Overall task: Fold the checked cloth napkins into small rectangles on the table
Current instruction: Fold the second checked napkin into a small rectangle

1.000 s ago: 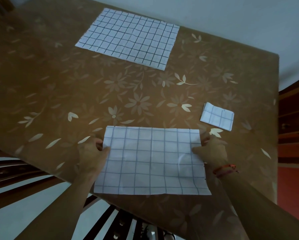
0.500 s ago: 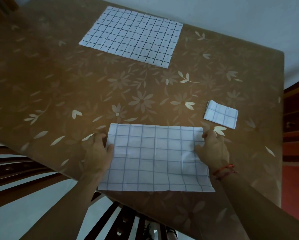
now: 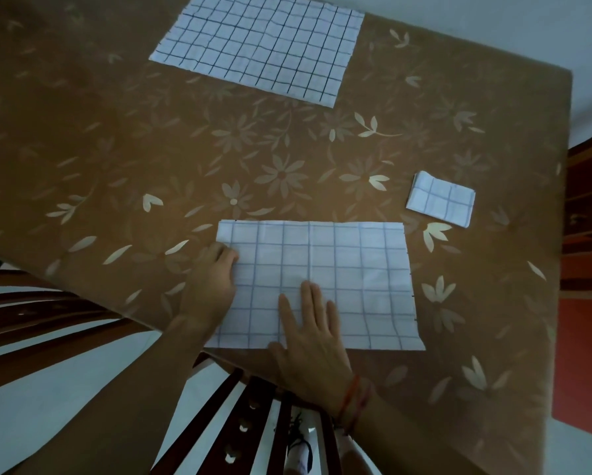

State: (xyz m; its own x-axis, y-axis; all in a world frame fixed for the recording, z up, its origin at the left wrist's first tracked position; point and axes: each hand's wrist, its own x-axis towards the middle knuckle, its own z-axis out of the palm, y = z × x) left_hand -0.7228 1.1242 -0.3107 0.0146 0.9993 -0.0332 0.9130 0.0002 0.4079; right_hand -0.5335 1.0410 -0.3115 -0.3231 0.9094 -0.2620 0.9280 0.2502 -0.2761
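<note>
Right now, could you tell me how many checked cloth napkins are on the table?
3. The far napkin lies spread flat by the far edge; the folded napkin sits on the right; the near napkin lies under the left hand and right hand. None seems hidden.

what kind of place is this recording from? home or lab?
Most likely a home dining room. There is a table in a brown flower-patterned cloth, dark wooden slat-backed chairs at its near edge, and what looks like dark wooden shelving on the right.
</note>
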